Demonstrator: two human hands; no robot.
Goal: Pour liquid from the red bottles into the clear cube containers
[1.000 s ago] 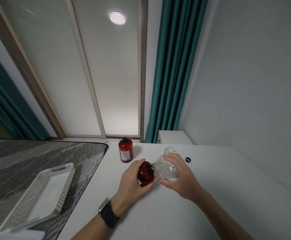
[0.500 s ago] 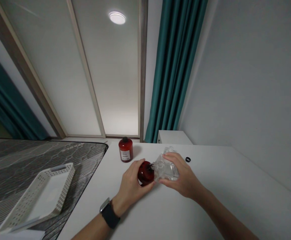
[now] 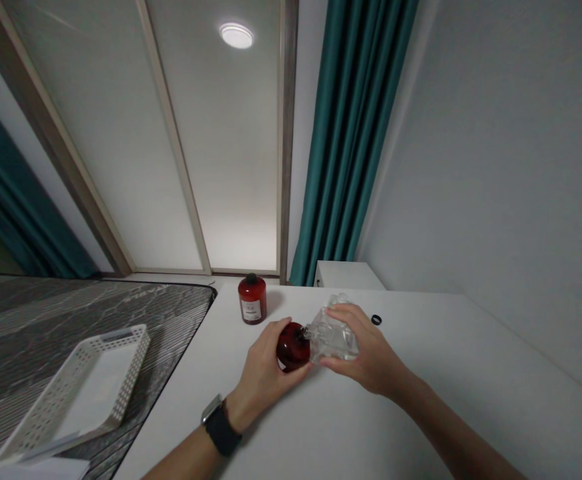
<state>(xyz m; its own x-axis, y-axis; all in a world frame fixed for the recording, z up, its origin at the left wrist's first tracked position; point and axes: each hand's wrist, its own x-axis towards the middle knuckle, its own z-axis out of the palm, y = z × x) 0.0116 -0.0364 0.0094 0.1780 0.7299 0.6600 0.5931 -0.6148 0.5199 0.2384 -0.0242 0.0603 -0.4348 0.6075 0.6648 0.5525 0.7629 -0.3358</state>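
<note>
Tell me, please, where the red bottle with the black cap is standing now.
In the head view, the capped red bottle stands upright near the far edge of the white table, left of centre, beyond the left hand.

The left forearm (image 3: pixel 188 457) slants up rightward from the bottom edge to the left wrist (image 3: pixel 239 407). The left grip (image 3: pixel 263 363) is curled firmly (back of the hand uppermost), fingers arched along the far side, thumb pointing right. The right forearm (image 3: pixel 441 420) slants from the lower right; the right grip (image 3: pixel 371 357) bends into a C facing left, thumb nearer the body.
</note>
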